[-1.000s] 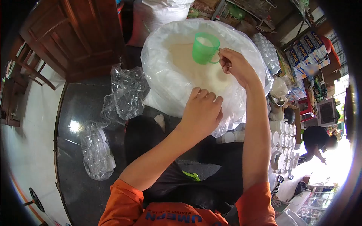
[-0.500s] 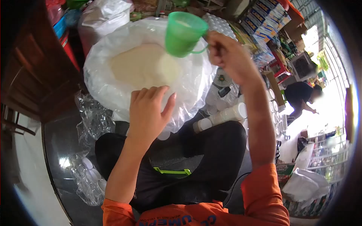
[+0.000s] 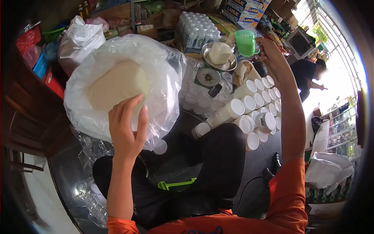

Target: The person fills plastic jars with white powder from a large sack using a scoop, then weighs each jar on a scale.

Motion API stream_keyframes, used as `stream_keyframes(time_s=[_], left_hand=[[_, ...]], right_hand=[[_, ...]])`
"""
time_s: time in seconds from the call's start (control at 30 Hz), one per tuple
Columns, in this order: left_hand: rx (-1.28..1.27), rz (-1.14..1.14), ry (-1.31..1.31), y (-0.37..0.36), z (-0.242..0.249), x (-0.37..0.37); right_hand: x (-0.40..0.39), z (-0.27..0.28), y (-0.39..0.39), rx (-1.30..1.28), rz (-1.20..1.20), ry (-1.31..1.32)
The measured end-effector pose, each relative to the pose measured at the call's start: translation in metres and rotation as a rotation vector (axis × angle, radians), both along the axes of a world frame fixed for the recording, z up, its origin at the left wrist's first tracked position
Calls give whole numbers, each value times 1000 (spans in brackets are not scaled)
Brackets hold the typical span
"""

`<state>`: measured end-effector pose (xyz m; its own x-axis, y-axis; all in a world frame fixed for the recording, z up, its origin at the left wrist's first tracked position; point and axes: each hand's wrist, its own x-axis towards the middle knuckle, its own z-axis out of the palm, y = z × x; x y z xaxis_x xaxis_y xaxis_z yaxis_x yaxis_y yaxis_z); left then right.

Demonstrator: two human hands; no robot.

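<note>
My right hand (image 3: 266,47) grips the handle of a green plastic cup (image 3: 245,43), raised beside a metal bowl (image 3: 230,66) on a dial scale (image 3: 208,77). A white tub (image 3: 220,53) stands in the bowl. The cup's contents are hard to make out. My left hand (image 3: 128,123) has its fingers apart and holds nothing, over the near edge of a large clear plastic bag (image 3: 163,70). Pale powder (image 3: 117,84) is heaped in that bag.
Several filled, lidded jars (image 3: 235,108) lie stacked right of my knee. Behind the scale are wrapped bottles (image 3: 198,33). A white sack (image 3: 80,41) stands back left. Another person (image 3: 304,76) bends at the right. A green plastic piece (image 3: 176,184) lies between my legs.
My right hand has carried the green cup from above the powder bag rightward to the bowl. The view has turned right, showing the scale and jars more fully. My left hand stays near the bag.
</note>
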<state>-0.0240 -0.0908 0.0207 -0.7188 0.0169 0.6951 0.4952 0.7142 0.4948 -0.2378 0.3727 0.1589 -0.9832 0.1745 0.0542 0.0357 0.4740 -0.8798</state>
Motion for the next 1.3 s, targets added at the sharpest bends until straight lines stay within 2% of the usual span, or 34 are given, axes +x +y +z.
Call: stream_keyframes(time_s=[0.1,0.13,0.2,0.33,0.43,0.5,0.9,1.3], left_hand=[[-5,6,-4,-1,-6,-4],[-1,9,-7,-1,-7,-6],[-20,16,-25,1,-6,-5],[-69,58,5,-1,-1,-12],[-69,78,36,-6,1,-17],[-52,67,28,-7,0,-17],[-18,67,65,-16,-5,-20],[-13,63,54,-15,-7,-22]], right_hand=[[-30,-18,30,279,-142,12],[-44,-24,42,277,-144,7],[-63,-32,54,688,-30,82],[-91,-37,52,846,-1,61],[-104,-33,35,968,-72,5],[-109,-33,28,1134,-103,-3],[-117,-30,-15,1315,-170,-73],[-108,-26,-23,1308,-196,-76]])
